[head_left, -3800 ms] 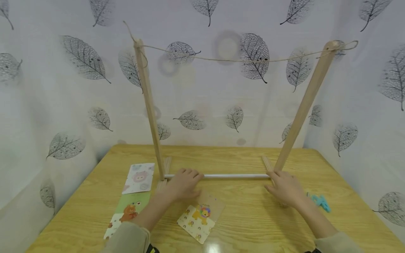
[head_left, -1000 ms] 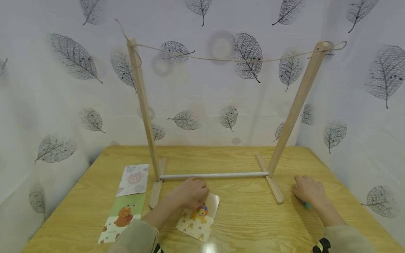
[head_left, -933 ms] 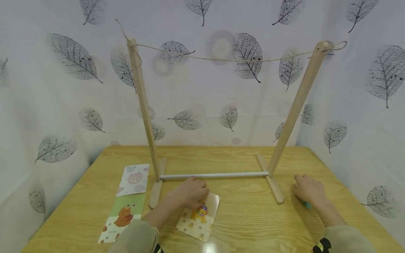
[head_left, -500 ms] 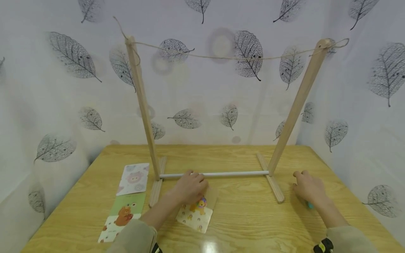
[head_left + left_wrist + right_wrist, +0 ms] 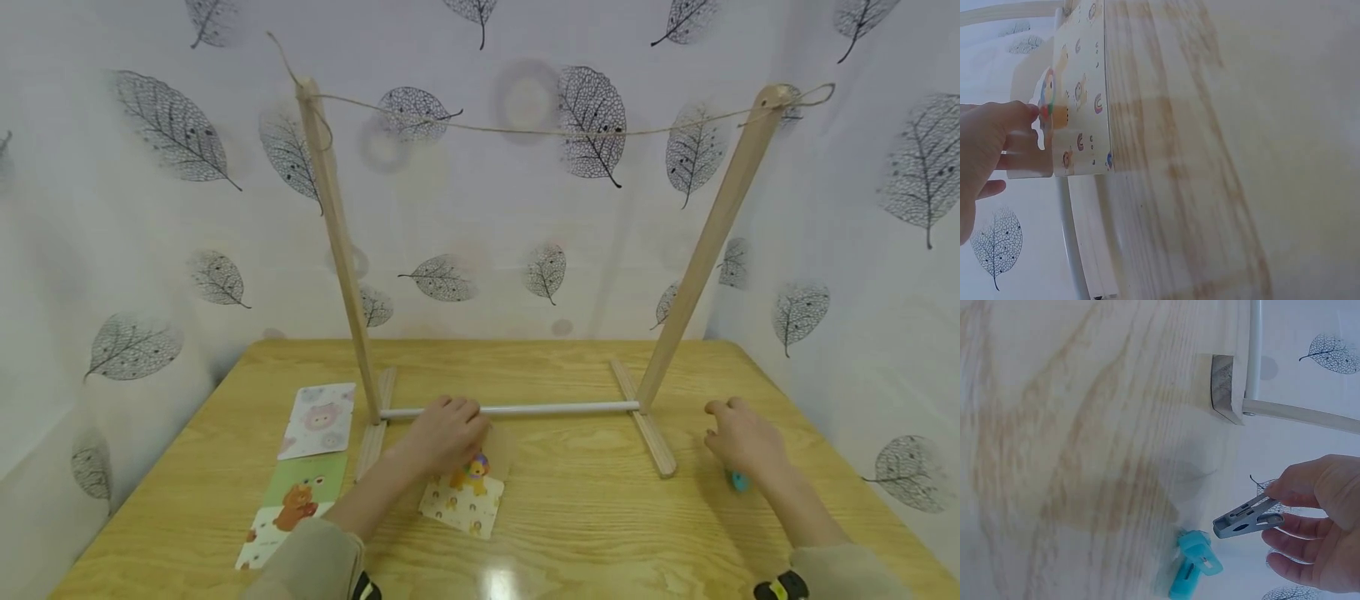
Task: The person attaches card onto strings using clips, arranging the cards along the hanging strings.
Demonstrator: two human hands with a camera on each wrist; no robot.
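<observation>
My left hand (image 5: 450, 433) pinches a lion-print card (image 5: 465, 504) by its far part, in front of the white rod (image 5: 562, 408). In the left wrist view the thumb presses on the card's lion side while the fingers show behind it. Over at the right, my right hand (image 5: 750, 442) is raised above the table. Its thumb and fingers hold a grey clothespin (image 5: 1244, 519) by the handle end, seen in the right wrist view. Teal clothespins (image 5: 1200, 550) lie on the table just below it.
Two wooden posts, left (image 5: 341, 258) and right (image 5: 712, 250), stand on flat wooden feet (image 5: 655, 442). A sagging twine (image 5: 525, 131) is tied between their tops. A pig-print card (image 5: 321, 421) and a bear-print card (image 5: 296, 504) lie at the left. A leaf-print curtain hangs behind.
Both hands have left the stand's base. The left hand has taken the lion card and lifted it slightly; the right has gone to the clothespins and come up with a grey one.
</observation>
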